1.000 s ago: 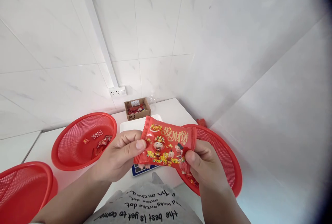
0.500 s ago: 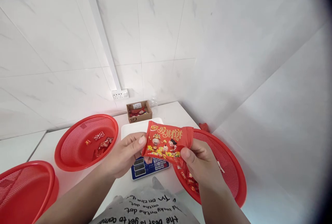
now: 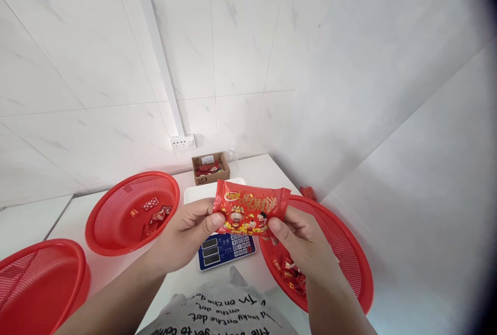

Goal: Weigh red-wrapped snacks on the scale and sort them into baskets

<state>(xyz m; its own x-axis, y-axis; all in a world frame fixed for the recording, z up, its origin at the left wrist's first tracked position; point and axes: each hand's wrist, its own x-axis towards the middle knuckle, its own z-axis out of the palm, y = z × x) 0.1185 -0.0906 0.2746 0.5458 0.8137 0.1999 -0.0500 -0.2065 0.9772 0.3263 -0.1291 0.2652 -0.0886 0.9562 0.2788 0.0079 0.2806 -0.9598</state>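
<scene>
A red snack packet (image 3: 248,205) with gold lettering and cartoon figures is stretched between my two hands, its printed face toward me. My left hand (image 3: 194,229) pinches its left end, thumb in front. At the lower right of the packet, my right hand (image 3: 301,234) grips with the thumb on the print and the fingers behind. Below and behind it stands a digital scale (image 3: 225,252) with a blue keypad panel; the packet and my hands cover part of its white pan. A red basket (image 3: 351,257) by my right forearm holds several red packets (image 3: 289,270).
Another red basket (image 3: 112,216) with a few small packets stands left of the scale. A further red basket (image 3: 42,283) is at the near left. A cardboard box (image 3: 212,169) with red packets sits against the wall, below a socket (image 3: 182,142).
The packet has been turned and pulled flatter, with its left end now squarely pinched by my left hand. The view has shifted slightly, moving the baskets and box a little rightward.
</scene>
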